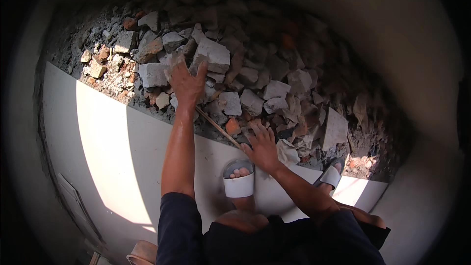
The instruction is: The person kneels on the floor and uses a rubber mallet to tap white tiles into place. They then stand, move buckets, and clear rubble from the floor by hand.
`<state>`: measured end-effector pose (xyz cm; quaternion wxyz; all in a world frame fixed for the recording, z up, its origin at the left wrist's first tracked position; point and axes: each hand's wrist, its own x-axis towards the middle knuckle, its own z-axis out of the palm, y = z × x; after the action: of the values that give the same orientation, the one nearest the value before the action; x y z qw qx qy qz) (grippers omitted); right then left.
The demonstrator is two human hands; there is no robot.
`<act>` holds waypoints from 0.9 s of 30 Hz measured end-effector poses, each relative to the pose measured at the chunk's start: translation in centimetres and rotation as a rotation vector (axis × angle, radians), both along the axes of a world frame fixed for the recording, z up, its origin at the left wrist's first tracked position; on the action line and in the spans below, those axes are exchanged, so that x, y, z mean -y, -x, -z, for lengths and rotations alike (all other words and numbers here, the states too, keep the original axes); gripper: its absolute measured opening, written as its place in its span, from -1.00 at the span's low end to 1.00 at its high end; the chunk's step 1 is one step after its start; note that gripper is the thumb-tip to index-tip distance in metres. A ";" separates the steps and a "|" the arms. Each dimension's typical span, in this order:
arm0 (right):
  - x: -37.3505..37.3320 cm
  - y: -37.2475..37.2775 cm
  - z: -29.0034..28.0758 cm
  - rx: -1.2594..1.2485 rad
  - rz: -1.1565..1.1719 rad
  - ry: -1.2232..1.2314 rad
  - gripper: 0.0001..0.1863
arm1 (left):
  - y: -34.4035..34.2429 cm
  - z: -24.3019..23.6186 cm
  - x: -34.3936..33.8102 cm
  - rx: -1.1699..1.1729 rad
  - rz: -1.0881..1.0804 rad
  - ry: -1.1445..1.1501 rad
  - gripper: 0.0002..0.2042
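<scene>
My left hand (188,84) reaches onto a heap of broken masonry, thumb and fingers apart. It lies between a large pale grey chunk (214,55) on its right and a smaller grey block (153,75) on its left. Fingertips rest on or just over the rubble; exact contact is hard to see. My right hand (262,146) is at the heap's near edge, fingers spread and slightly bent. Its thumb is close to the near end of a thin stick (216,125), which slants up toward my left wrist. An orange brick piece (232,126) lies just left of the right hand.
Rubble (299,81) stretches along the far side, dim toward the right. A flat pale slab (335,128) leans at the right. My sandalled feet (239,186) stand on a pale floor (142,167) crossed by sunlight. A tub (143,253) sits lower left, near a thin panel (78,201).
</scene>
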<state>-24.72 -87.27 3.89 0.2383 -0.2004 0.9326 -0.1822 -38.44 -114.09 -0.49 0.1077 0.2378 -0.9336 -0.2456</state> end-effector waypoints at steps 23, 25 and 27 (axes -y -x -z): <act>-19.7 4.0 -5.4 -0.173 0.160 -0.124 -0.79 | -14.4 -3.4 -16.7 0.210 1.066 -0.180 -0.19; -22.9 8.7 -7.7 -0.392 0.271 -0.150 -0.79 | -16.3 -3.7 -18.7 0.338 1.086 -0.161 -0.12; -26.5 13.7 -11.5 -0.479 0.300 -0.321 -0.66 | -16.8 -3.8 -20.2 0.325 1.080 -0.122 -0.07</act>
<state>-38.39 -60.79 15.37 0.0110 -0.0575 0.9982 -0.0135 -21.68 -93.88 3.31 -0.1922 -0.2330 -0.9113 -0.2797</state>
